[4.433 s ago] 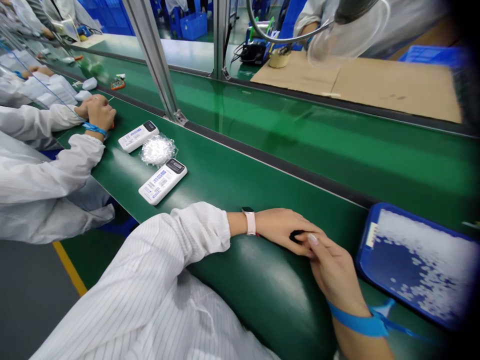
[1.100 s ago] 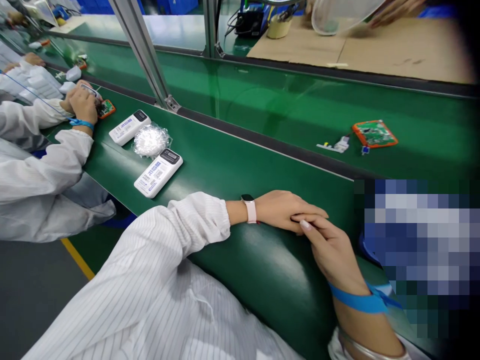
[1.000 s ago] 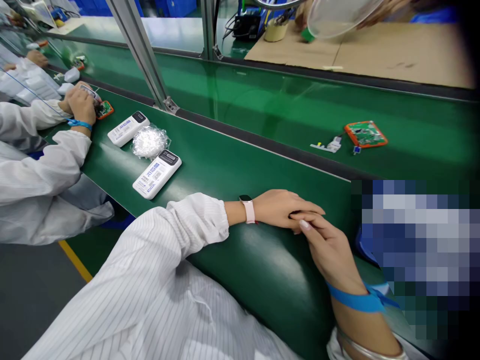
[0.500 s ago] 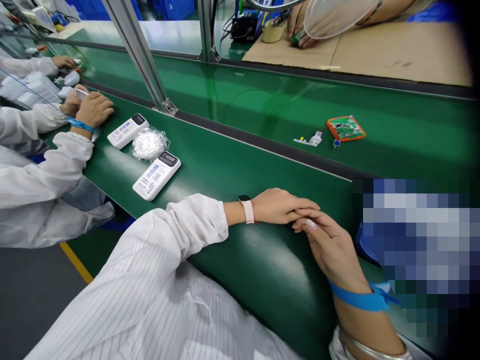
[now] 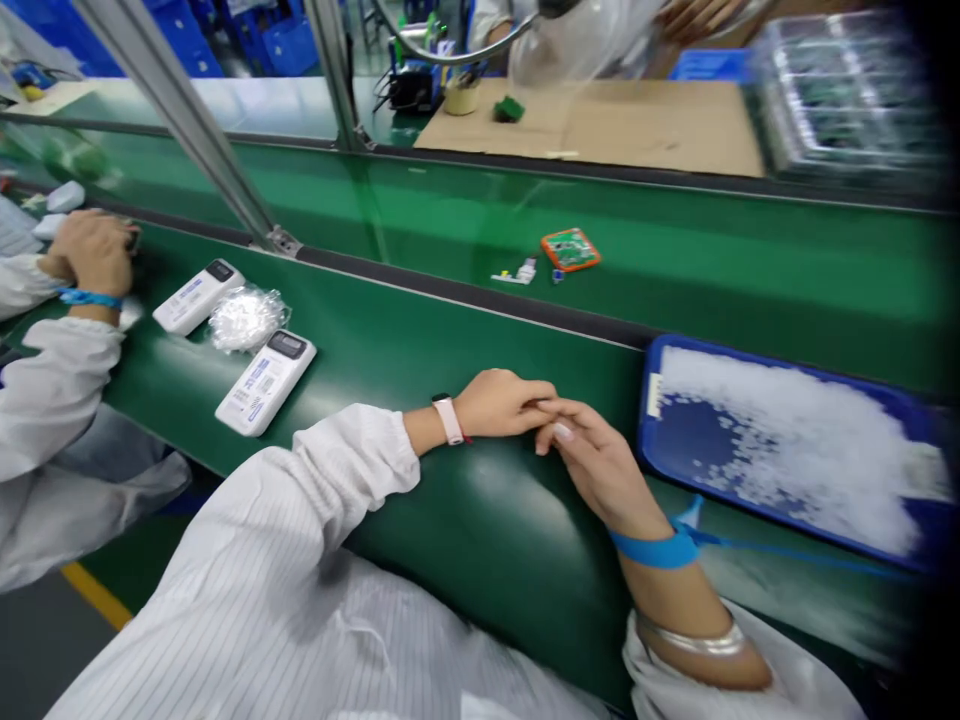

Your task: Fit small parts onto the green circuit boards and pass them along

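Note:
My left hand (image 5: 495, 404), with a watch on a pink strap, rests over the green worktop (image 5: 420, 540) with its fingers loosely stretched out. Its fingertips meet those of my right hand (image 5: 596, 462), which wears a blue wrist strap (image 5: 656, 548). The right fingers are also loosely extended, the thumb lying near the forefinger. No object shows in either hand, though the overlapping fingertips are partly hidden. To the left lie two white power banks, a nearer one (image 5: 266, 383) and a farther one (image 5: 199, 297). Between them sits a crumpled clear plastic bundle (image 5: 247, 318).
On the right stands a blue tray (image 5: 686, 440) of small white pieces. Beyond a dark rail (image 5: 465, 300), an orange-edged circuit board (image 5: 571, 249) and a small white part (image 5: 517, 272) lie on a green surface. A co-worker's hands (image 5: 94, 250) are at far left; another person works opposite.
The view has swung right, bringing the tray of white pieces and stacked clear trays into sight. The person opposite has let go of a green piece. My hands stay together.

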Motion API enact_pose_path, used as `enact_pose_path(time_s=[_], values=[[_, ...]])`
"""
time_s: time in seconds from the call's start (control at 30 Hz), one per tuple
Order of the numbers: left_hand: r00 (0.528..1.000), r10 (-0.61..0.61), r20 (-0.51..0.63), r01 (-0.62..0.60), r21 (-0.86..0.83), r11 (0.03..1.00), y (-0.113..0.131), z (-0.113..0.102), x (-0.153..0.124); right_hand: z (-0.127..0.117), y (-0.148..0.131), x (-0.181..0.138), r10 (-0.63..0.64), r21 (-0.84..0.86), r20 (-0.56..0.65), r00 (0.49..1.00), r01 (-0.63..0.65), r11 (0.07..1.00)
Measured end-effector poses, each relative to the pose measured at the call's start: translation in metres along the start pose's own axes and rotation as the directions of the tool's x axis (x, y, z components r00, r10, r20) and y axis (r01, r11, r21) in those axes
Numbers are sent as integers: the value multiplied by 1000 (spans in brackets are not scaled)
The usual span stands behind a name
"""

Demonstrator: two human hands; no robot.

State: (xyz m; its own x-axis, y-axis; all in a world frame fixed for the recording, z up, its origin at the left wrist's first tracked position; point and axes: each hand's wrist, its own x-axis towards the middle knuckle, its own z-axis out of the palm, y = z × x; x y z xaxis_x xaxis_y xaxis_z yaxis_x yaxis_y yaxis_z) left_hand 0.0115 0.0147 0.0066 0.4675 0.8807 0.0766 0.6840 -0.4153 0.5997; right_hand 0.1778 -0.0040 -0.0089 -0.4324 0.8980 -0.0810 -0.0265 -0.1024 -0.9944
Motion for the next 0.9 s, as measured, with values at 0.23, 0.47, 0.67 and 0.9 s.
enact_pose_path(time_s=[0.23,0.47,0.67,0.9], values=[[924,-170,-342,171,-25,985,-36,-19,67,-33,-25,3,-99,53,-275,956,118,992],[807,-353,-474,547,371,751,-73,-40,137,-55,-33,-1,-131,173,-376,917,209,963],[814,-378,-441,556,406,725,-106,-70,124,-63,-28,2,-98,181,-413,905,188,965],[701,-360,-616,667,387,636,-117,-83,124,-92,-36,-3,-156,30,-564,811,209,977]])
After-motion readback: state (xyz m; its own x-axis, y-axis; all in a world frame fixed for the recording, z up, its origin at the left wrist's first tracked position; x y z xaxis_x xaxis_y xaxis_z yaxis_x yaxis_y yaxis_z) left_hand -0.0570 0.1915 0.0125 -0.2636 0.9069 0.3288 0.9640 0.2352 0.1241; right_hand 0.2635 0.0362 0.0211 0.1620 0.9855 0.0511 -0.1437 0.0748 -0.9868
